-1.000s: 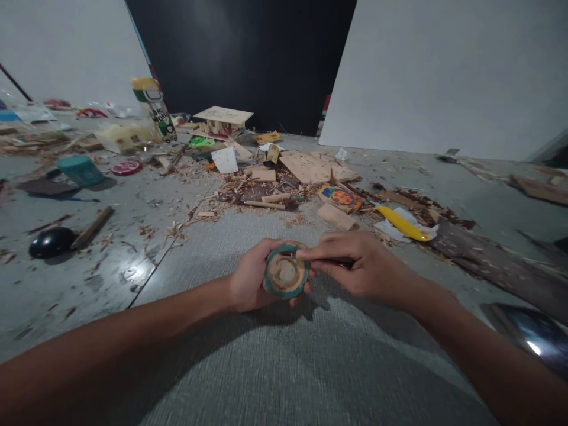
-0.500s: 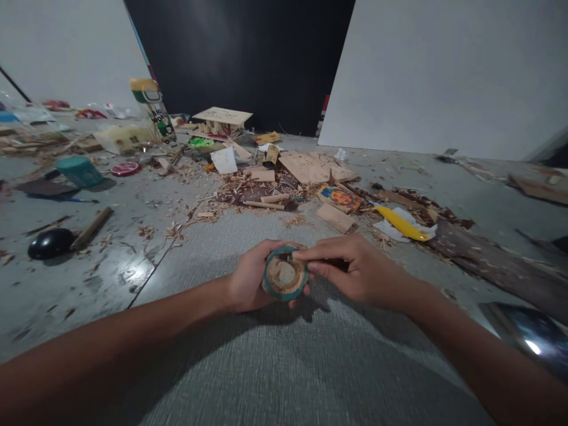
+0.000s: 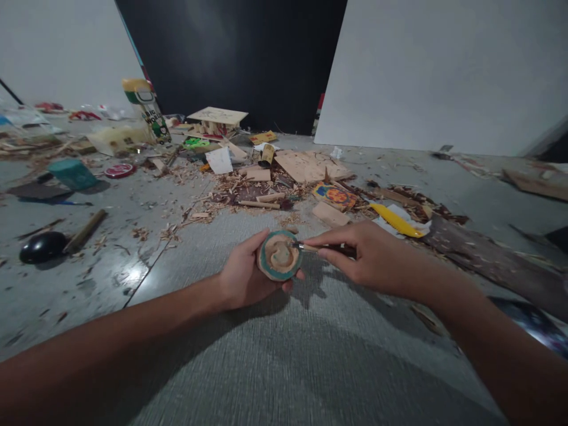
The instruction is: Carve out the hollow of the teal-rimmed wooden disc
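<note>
My left hand is closed around a small round wooden piece. Its rim is painted teal, and bare, hollowed wood shows in the middle. In my right hand a slim carving tool is pinched between thumb and fingers, with a dark handle and a short metal end. The metal tip meets the piece at the right side of its rim. The exact shape of the blade is too small to tell. Both hands are above the grey textured floor.
Wood shavings and scraps surround a plywood sheet ahead. A yellow-handled cutter lies on white paper at the right, near a dark plank. To the left are a mallet, a teal block and a tall printed container.
The wooden piece has tilted and risen slightly to the left in my left hand. My right hand has drawn back a little, so the tool's tip and shaft show more.
</note>
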A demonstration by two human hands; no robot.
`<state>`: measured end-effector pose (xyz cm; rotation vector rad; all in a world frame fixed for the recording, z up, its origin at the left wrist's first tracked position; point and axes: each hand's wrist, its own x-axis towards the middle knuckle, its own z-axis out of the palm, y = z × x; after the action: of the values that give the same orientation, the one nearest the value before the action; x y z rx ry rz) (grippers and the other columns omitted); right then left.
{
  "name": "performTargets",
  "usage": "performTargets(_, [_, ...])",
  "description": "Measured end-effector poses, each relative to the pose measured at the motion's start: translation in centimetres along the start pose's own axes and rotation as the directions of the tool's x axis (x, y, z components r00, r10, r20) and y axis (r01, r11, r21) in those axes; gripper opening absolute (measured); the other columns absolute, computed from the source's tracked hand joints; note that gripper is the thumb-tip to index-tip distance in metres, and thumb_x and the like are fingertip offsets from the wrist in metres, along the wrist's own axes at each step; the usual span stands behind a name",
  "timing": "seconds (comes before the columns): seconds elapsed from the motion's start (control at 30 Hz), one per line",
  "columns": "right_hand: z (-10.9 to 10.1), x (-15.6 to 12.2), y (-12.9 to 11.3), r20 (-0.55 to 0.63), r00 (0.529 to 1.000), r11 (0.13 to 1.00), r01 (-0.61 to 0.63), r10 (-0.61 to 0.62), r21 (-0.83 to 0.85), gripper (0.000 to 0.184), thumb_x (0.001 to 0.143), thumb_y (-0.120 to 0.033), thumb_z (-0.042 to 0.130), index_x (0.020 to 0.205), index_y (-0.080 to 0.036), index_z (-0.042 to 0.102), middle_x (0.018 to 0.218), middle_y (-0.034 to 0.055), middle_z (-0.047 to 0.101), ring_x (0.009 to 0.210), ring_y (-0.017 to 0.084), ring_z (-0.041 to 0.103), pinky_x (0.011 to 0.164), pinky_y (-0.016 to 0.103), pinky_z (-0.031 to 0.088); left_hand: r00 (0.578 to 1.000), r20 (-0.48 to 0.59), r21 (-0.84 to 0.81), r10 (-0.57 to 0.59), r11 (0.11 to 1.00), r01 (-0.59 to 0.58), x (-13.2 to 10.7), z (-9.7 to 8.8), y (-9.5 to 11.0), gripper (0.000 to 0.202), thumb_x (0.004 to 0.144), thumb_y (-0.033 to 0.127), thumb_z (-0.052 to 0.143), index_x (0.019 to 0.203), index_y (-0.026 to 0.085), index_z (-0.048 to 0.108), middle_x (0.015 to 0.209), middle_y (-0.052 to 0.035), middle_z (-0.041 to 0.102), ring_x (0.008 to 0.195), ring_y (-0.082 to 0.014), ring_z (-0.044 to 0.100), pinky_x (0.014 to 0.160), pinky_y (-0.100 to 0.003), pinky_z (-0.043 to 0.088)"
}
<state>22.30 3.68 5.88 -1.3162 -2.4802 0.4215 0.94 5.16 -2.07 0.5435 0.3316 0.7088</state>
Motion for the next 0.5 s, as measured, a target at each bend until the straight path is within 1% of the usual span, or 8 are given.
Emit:
performTargets(0.1, [-0.4,-0.1,0.2,0.03,0.999,1.0,-0.025,0.025,-0.01,0.031,0.087,-0.017,0.06,0.11,-0.028,0.078,0.091,0.0003,0.08,0.058,0.013,0.064,0.051,0.024,0.042,1.0,0.009,-0.014,-0.024,1.0,0.024,-0.1,0.0,0.3,0.037,0.086,0.039,0.043,0.102,0.013,0.065,0.089,-0.0131,0.068,0.077,-0.0279,0.067,0.057,-0.033,0.046])
performTargets(0.17, [-0.8,-0.2,0.3,0.055,0.998,1.0,-0.024,0.024,-0.005,0.03,0.088,-0.019,0.059,0.109,-0.03,0.079,0.089,-0.0012,0.08,0.056,0.012,0.063,0.049,0.023,0.04,0.999,0.011,-0.004,-0.034,0.999,0.034,-0.2,0.1,0.5,0.038,0.084,0.036,0.044,0.103,0.012,0.065,0.089,-0.0139,0.068,0.077,-0.0274,0.066,0.057,-0.032,0.046])
performTargets(0.27, [-1.3,-0.4,0.2,0.083,0.996,1.0,-0.014,0.013,0.01,0.03,0.09,-0.02,0.057,0.107,-0.032,0.079,0.084,-0.0034,0.079,0.048,0.01,0.056,0.046,0.023,0.037,0.998,-0.033,0.016,-0.05,0.999,0.051,-0.3,0.4,0.5,0.04,0.091,0.042,0.039,0.101,0.014,0.066,0.087,-0.0123,0.069,0.067,-0.0221,0.064,0.052,-0.028,0.041])
performTargets(0.33, [-1.5,-0.5,-0.1,0.077,0.997,1.0,-0.005,0.003,0.028,0.032,0.092,-0.02,0.056,0.112,-0.033,0.077,0.079,-0.004,0.078,0.044,0.009,0.051,0.045,0.024,0.035,0.996,-0.063,0.012,-0.059,0.998,0.06,-0.3,0.5,0.4,0.046,0.094,0.049,0.035,0.099,0.015,0.066,0.088,-0.0121,0.07,0.061,-0.0194,0.061,0.05,-0.026,0.039])
performTargets(0.37, [-1.5,-0.5,-0.3,0.068,0.998,0.999,-0.002,-0.001,0.034,0.033,0.092,-0.021,0.055,0.115,-0.033,0.076,0.077,-0.004,0.077,0.043,0.008,0.049,0.044,0.024,0.033,0.996,-0.068,0.01,-0.061,0.998,0.062,-0.3,0.5,0.4,0.049,0.093,0.051,0.034,0.098,0.015,0.066,0.088,-0.0126,0.07,0.061,-0.0195,0.061,0.051,-0.027,0.04])
performTargets(0.43, [-1.4,-0.5,-0.7,0.052,0.999,0.999,0.007,-0.009,0.036,0.034,0.092,-0.021,0.054,0.117,-0.032,0.075,0.073,-0.0035,0.076,0.041,0.008,0.047,0.044,0.024,0.032,0.996,-0.06,0.009,-0.061,0.998,0.061,-0.3,0.5,0.3,0.051,0.092,0.051,0.034,0.097,0.013,0.068,0.086,-0.0142,0.07,0.066,-0.0221,0.064,0.055,-0.029,0.044])
performTargets(0.5, [-1.1,-0.5,-1.1,0.054,0.998,0.999,0.025,-0.027,0.035,0.033,0.092,-0.019,0.055,0.114,-0.031,0.076,0.074,-0.0026,0.076,0.042,0.009,0.048,0.045,0.024,0.034,0.997,-0.05,0.001,-0.051,0.999,0.051,-0.1,0.4,0.2,0.052,0.091,0.048,0.035,0.097,0.01,0.069,0.085,-0.0152,0.07,0.074,-0.0249,0.066,0.062,-0.033,0.049])
